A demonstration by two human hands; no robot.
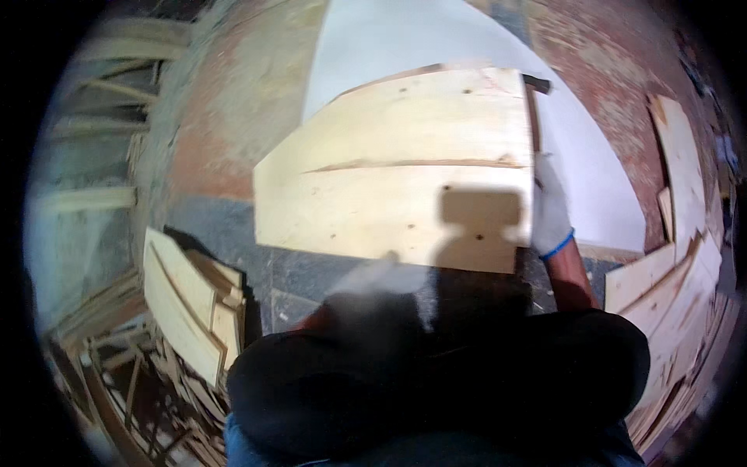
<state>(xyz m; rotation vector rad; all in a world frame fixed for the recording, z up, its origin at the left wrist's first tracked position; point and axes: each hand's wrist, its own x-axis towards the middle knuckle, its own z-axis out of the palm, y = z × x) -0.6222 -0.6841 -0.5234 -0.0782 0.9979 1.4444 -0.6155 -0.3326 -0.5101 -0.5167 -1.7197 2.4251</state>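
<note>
A pale wooden panel [373, 140] with an angled left end lies before me, a long split or seam across its middle and several small dark spots on its face. Beyond its right edge stands my right hand [551, 202], in a white glove with a blue cuff. It is closed round what looks like a hammer [534, 117], whose brown handle runs along the panel's edge to a dark head; the panel partly hides the fingers and the tool. My left hand [377, 279], also white-gloved, is blurred at the panel's near edge, its thumb tip reaching that edge.
A large white sheet [591, 179] with a curved edge lies beneath and beyond the panel. Cut wooden pieces are stacked at left [179, 288] and right [661, 288]. Scrap wood strips [132, 373] litter the lower left. My dark-clothed legs [443, 366] fill the near side.
</note>
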